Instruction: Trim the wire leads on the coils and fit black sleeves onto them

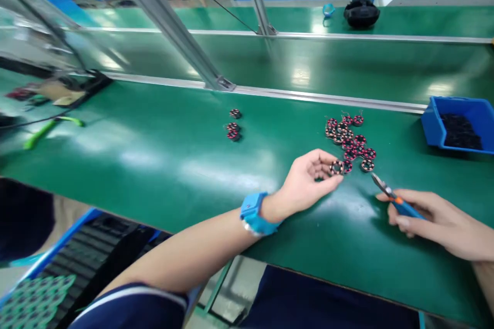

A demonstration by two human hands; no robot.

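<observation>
At the near edge, a dark blue sleeve with a white stripe (131, 308) covers the upper part of the left arm, and a bright blue band (252, 211) circles that wrist. The two hands are well apart over the green table (328, 252). The right hand (432, 221) is wrapped around the blue and orange handles of a pair of pliers (398, 200), whose tip points up and left, toward a pile of rings. The left hand (311, 180) pinches a small ring (337, 167) between thumb and fingers at the near-left edge of that pile; whether it touches the pink-and-black ring just beside it is hard to tell.

The pile of rings (348, 144) spreads away from the hand, pink and copper-coloured, some with thin wires sticking out. Well to its left lies a small group of similar rings (233, 135). Farther left is a lime-green tool (38, 134); at the far right a blue box (433, 123) holds dark pieces. A metal rail (328, 98) runs along the back. Beyond it, on another green surface, sit a blue roll (328, 9) and a black object (362, 13).
</observation>
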